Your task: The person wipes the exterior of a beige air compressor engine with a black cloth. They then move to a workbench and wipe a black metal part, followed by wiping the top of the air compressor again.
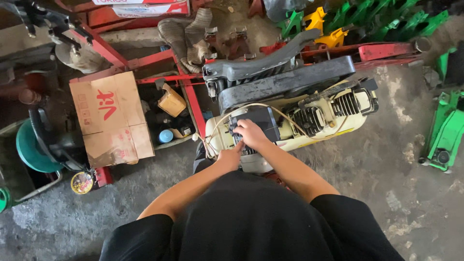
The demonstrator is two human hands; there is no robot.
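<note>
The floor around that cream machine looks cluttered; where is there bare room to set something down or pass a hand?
Bare concrete floor lies open between the cream compressor and the green jack, and again at lower left below the cardboard box. It is crowded along the top among the red frame and green stands, and where both hands, left and right, work at the black box.

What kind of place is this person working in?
Probably a repair workshop or garage: a cream air compressor under both hands, green floor jacks on stained concrete floor, and a red metal frame holding oil containers.
</note>
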